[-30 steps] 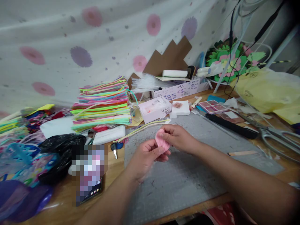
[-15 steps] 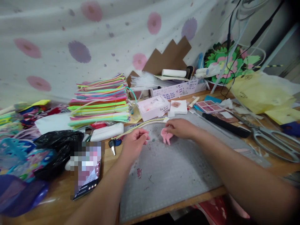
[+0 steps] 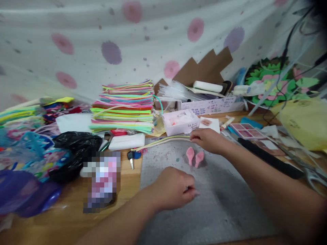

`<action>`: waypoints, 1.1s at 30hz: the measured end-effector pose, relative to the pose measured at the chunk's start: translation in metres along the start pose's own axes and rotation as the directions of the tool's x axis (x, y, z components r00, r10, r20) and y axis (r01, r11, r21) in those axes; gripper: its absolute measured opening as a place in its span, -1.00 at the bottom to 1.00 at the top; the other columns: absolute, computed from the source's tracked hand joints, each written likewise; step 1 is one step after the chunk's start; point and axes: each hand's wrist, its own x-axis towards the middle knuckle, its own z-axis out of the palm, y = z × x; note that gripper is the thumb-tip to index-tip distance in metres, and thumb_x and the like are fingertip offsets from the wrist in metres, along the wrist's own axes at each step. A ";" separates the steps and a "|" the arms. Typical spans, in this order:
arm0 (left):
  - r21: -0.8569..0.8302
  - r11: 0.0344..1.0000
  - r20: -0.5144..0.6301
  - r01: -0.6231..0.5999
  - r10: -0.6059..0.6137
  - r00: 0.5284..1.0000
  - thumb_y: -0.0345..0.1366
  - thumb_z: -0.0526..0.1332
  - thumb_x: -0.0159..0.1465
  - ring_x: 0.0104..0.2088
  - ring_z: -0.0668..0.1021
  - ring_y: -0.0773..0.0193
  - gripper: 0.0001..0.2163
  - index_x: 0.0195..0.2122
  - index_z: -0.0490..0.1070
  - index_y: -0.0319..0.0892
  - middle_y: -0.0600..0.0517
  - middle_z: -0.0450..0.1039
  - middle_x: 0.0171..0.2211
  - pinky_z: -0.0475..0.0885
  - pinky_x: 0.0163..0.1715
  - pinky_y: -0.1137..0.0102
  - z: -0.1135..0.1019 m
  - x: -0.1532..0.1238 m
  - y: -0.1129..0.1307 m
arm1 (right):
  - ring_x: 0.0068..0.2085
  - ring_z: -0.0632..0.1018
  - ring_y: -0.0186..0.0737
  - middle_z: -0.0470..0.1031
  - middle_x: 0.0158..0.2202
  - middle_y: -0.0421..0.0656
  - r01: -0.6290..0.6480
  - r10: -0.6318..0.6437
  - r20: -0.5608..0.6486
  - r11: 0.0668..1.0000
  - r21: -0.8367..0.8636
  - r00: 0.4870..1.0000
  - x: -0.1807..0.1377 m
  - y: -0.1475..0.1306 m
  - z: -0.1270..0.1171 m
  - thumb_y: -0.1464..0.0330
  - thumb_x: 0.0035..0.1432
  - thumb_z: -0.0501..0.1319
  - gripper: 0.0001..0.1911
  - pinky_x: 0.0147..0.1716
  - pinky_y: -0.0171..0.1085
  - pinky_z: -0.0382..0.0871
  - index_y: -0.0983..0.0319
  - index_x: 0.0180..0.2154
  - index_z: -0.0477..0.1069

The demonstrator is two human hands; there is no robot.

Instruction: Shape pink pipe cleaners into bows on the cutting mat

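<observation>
Flower-printed cloth [image 3: 143, 41] hangs behind the grey cutting mat [image 3: 217, 207] on your wooden bench [image 3: 127, 194]. Two pink petal-shaped pieces [image 3: 190, 153] rest side by side on the mat, probably set apart so each is easy to reach. Your right hand [image 3: 208, 139], fingers narrowed, meets the ends of at least two pipe cleaners [image 3: 166, 139] at the mat's back edge; whether it grips them I cannot tell. Your left hand [image 3: 175, 189] is curled above the mat; whether it holds anything is unclear.
</observation>
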 end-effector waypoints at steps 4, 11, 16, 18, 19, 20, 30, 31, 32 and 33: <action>0.035 0.999 -0.072 -0.020 0.022 0.997 -0.19 0.12 0.21 -0.52 0.44 0.35 -0.78 -0.50 0.37 -0.18 0.11 0.42 -0.58 0.18 -0.52 0.48 -0.001 -0.001 -0.004 | -0.22 0.49 -0.17 0.53 -0.25 -0.13 0.059 -0.054 0.043 0.987 -0.151 0.998 0.033 -0.012 0.013 0.37 0.09 0.10 -0.82 -0.32 -0.31 0.23 0.18 -0.32 0.47; 0.058 0.997 -0.153 -0.051 0.059 0.986 -0.18 0.13 0.20 -0.54 0.44 0.37 -0.76 -0.54 0.32 -0.18 0.13 0.38 -0.61 0.22 -0.52 0.49 0.003 -0.003 -0.006 | -0.25 0.51 -0.07 0.54 -0.27 -0.05 0.054 -0.041 0.056 0.967 -0.248 0.998 0.059 -0.034 0.032 0.31 0.12 0.10 -0.81 -0.38 -0.26 0.26 0.21 -0.33 0.47; 0.048 0.997 -0.177 -0.056 0.064 0.982 -0.16 0.16 0.17 -0.55 0.45 0.36 -0.77 -0.54 0.32 -0.17 0.14 0.38 -0.62 0.24 -0.52 0.49 0.006 -0.003 -0.007 | -0.25 0.53 -0.06 0.54 -0.24 -0.01 0.098 -0.094 0.027 0.951 -0.293 0.995 0.061 -0.051 0.030 0.35 0.18 0.03 -0.76 -0.36 -0.25 0.28 0.21 -0.26 0.47; 0.051 0.997 -0.182 -0.054 0.062 0.981 -0.16 0.15 0.18 -0.54 0.46 0.36 -0.78 -0.52 0.33 -0.17 0.14 0.39 -0.61 0.24 -0.52 0.49 0.006 -0.003 -0.007 | -0.29 0.54 -0.09 0.55 -0.28 -0.04 0.114 -0.107 0.037 0.949 -0.295 0.994 0.062 -0.054 0.027 0.36 0.16 0.05 -0.76 -0.38 -0.27 0.27 0.20 -0.30 0.49; 0.058 0.997 -0.185 -0.052 0.062 0.981 -0.16 0.14 0.19 -0.54 0.47 0.36 -0.78 -0.51 0.34 -0.17 0.14 0.40 -0.61 0.24 -0.51 0.48 0.006 -0.004 -0.007 | -0.30 0.54 -0.10 0.56 -0.31 -0.05 0.113 -0.104 0.044 0.950 -0.291 0.994 0.063 -0.053 0.025 0.36 0.15 0.06 -0.77 -0.39 -0.28 0.26 0.19 -0.33 0.50; 0.065 0.997 -0.188 -0.051 0.063 0.980 -0.16 0.13 0.20 -0.53 0.47 0.35 -0.78 -0.50 0.35 -0.17 0.13 0.41 -0.60 0.23 -0.51 0.48 0.005 -0.004 -0.007 | -0.32 0.54 -0.11 0.56 -0.33 -0.05 0.104 -0.094 0.046 0.953 -0.285 0.994 0.063 -0.051 0.023 0.37 0.13 0.07 -0.77 -0.39 -0.28 0.26 0.18 -0.35 0.51; 0.128 0.988 -0.117 -0.086 0.101 0.988 -0.15 0.12 0.21 -0.54 0.47 0.36 -0.73 -0.56 0.30 -0.18 0.13 0.43 -0.60 0.15 -0.55 0.45 0.004 -0.005 -0.002 | -0.33 0.51 -0.14 0.56 -0.38 -0.10 -0.043 0.032 -0.073 0.987 -0.155 0.997 0.041 -0.011 0.010 0.29 0.10 0.10 -0.80 -0.43 -0.31 0.16 0.21 -0.40 0.47; 0.132 0.988 -0.117 -0.081 0.097 0.988 -0.15 0.12 0.20 -0.54 0.48 0.36 -0.74 -0.56 0.31 -0.18 0.13 0.43 -0.61 0.15 -0.56 0.45 0.006 -0.005 -0.002 | -0.34 0.50 -0.17 0.55 -0.39 -0.12 -0.026 0.013 -0.092 0.989 -0.144 0.996 0.040 -0.013 0.007 0.32 0.10 0.10 -0.81 -0.43 -0.32 0.16 0.21 -0.41 0.46; 0.138 0.988 -0.122 -0.073 0.090 0.989 -0.15 0.13 0.20 -0.53 0.48 0.36 -0.75 -0.55 0.31 -0.18 0.13 0.44 -0.60 0.16 -0.55 0.46 0.007 -0.005 -0.003 | -0.34 0.50 -0.20 0.55 -0.39 -0.14 -0.007 -0.009 -0.116 0.991 -0.135 0.993 0.041 -0.016 0.003 0.35 0.10 0.09 -0.82 -0.42 -0.33 0.16 0.21 -0.42 0.46; 0.138 0.987 -0.119 -0.079 0.095 0.988 -0.16 0.15 0.19 -0.53 0.49 0.36 -0.76 -0.54 0.32 -0.17 0.14 0.45 -0.59 0.16 -0.55 0.46 0.008 -0.005 -0.004 | -0.35 0.49 -0.24 0.55 -0.38 -0.15 0.013 -0.031 -0.140 0.992 -0.127 0.990 0.042 -0.019 -0.001 0.39 0.09 0.09 -0.83 -0.41 -0.34 0.16 0.22 -0.42 0.45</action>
